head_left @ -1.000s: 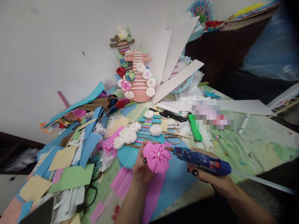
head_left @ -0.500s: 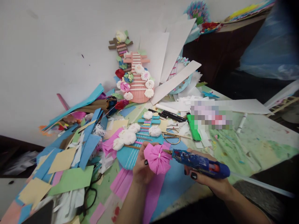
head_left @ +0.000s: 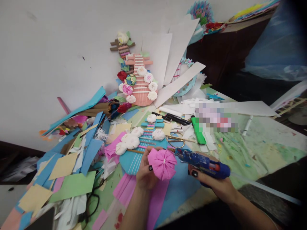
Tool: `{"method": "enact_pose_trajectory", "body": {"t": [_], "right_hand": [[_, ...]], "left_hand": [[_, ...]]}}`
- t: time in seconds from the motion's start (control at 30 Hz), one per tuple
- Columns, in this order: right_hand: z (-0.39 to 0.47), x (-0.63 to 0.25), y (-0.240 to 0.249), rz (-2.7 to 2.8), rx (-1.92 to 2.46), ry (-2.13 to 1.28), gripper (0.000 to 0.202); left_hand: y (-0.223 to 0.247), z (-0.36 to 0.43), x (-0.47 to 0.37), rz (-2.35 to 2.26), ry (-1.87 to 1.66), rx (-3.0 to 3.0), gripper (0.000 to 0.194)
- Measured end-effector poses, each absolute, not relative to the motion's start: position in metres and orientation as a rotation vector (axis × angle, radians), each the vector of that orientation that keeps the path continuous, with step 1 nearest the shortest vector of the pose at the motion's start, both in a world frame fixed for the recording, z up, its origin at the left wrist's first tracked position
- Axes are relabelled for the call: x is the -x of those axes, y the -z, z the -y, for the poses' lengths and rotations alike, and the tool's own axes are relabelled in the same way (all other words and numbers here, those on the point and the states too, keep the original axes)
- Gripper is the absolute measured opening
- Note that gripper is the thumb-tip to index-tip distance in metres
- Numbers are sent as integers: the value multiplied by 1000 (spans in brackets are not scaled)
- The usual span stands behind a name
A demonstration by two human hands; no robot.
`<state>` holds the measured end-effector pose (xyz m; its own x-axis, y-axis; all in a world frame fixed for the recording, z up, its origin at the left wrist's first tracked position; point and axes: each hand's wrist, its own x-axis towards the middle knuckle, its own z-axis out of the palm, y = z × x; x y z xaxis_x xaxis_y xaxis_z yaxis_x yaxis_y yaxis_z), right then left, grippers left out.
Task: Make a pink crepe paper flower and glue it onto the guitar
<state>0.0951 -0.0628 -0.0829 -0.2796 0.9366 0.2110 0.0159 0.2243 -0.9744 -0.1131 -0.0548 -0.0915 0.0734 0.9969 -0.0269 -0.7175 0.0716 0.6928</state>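
Note:
A round pleated pink paper flower point(head_left: 163, 164), with a small white spot at its centre, is held by my left hand point(head_left: 146, 174) from behind and the left side. My right hand point(head_left: 213, 182) grips a worn blue glue gun point(head_left: 203, 163) with a long clear glue stick at its back. The nozzle points left, close to the flower's upper right edge. Behind my left hand lies a blue paper guitar point(head_left: 134, 161) with white paper flowers point(head_left: 130, 140) on it. Pink paper point(head_left: 155, 199) lies under my left forearm.
Coloured paper scraps point(head_left: 72, 187) cover the left side. Behind the blue guitar are gold-handled scissors point(head_left: 176, 140), black pens point(head_left: 177, 119) and a green tube point(head_left: 198, 131). A pink paper guitar point(head_left: 141, 83) leans on the wall beside white boards point(head_left: 157, 57).
The glue gun in my right hand has tilted and drawn back slightly from the flower's face. The flower has turned a little and stays in my left hand.

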Motion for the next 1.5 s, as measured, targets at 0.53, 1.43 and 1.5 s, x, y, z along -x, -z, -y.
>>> {"method": "enact_pose_trajectory", "body": {"t": [0.53,1.43,1.5], "right_hand": [[85,-85,83,1585,1063,-943,14],[96,-66,95,1640,1046,-688,7],[96,-66,95,1670,1031,-662,10]], "left_hand": [[104,54,120,-662,-1510,-612,59],[102,53,115,-682,-1558,-683,45],[102,52,115,-681,-1561,-686,47]]}}
